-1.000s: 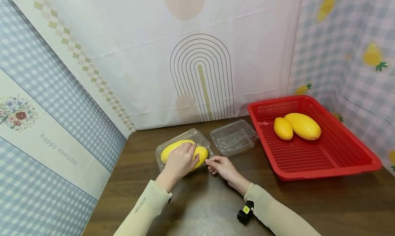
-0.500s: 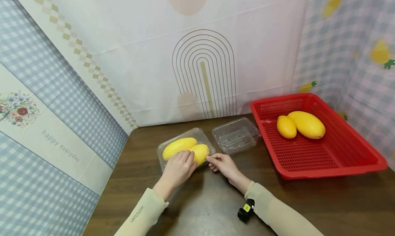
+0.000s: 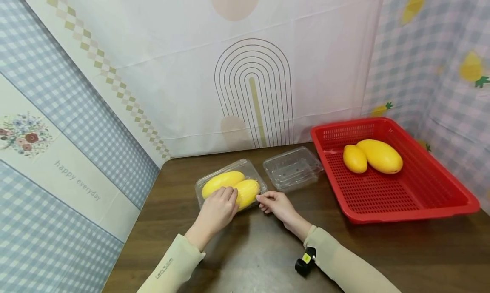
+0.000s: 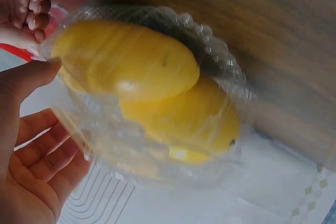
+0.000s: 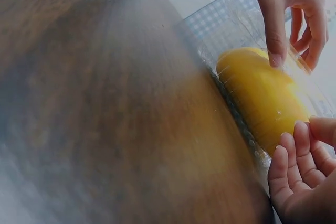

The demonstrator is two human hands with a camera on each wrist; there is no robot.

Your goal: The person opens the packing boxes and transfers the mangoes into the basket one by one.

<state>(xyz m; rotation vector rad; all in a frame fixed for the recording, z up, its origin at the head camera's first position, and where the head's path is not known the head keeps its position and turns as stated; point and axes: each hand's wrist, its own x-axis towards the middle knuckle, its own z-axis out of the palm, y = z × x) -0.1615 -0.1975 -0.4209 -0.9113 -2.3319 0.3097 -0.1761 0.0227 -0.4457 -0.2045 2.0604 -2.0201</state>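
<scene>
Two yellow melons, one behind (image 3: 223, 182) and one in front (image 3: 248, 192), lie side by side in a clear plastic tray (image 3: 250, 170). Shiny cling film (image 4: 105, 145) stretches over them, creased in the left wrist view. My left hand (image 3: 217, 208) rests on the film at the front melon's left side, its thumb apart from its loosely bent fingers. At the tray's right front corner, my right hand (image 3: 278, 205) pinches the film's edge between thumb and forefinger. In the right wrist view the left thumb touches the wrapped melon from above.
Another clear plastic tray (image 3: 292, 167) stands just behind and right of the hands. A red perforated basket (image 3: 411, 216) at the right holds two more yellow melons (image 3: 379, 156). Patterned cloths (image 3: 183, 93) hang behind and at both sides of the brown wooden table (image 3: 168, 242).
My left hand has slid off the top of the melons, towards me and to the left, uncovering more of both. The right hand keeps its pinch at the tray's corner.
</scene>
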